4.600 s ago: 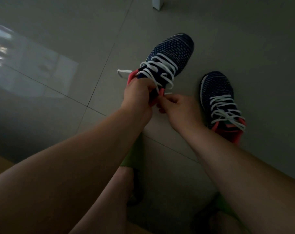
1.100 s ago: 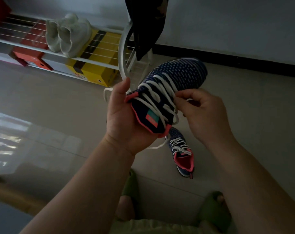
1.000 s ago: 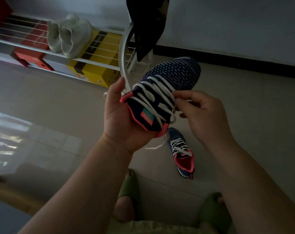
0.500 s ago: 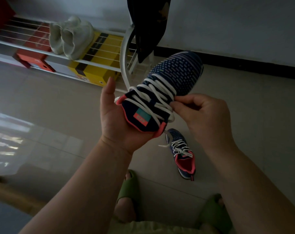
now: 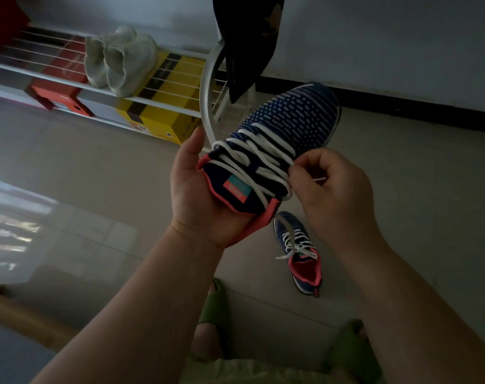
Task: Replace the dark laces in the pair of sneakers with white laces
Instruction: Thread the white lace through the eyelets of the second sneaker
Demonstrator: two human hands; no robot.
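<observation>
A navy knit sneaker (image 5: 291, 117) with a coral collar is held up in the air, toe pointing away. White laces (image 5: 256, 159) criss-cross its top. My left hand (image 5: 191, 189) grips the sneaker from beneath at the heel. At the sneaker's right side, my right hand (image 5: 330, 187) pinches a strand of the white lace. The second sneaker (image 5: 301, 253) lies on the floor below, also threaded with white laces whose ends hang loose.
A white wire shoe rack (image 5: 208, 112) stands at the back with pale shoes (image 5: 119, 59), red boxes (image 5: 61, 92) and a yellow box (image 5: 163, 117). A dark cloth (image 5: 244, 40) hangs over its end. Green slippers (image 5: 213, 309) on my feet rest on the tiled floor.
The sneaker was lifted off the floor and held up in front of the rack. In the last second it rose slightly and my right hand closed in on the lace at its side.
</observation>
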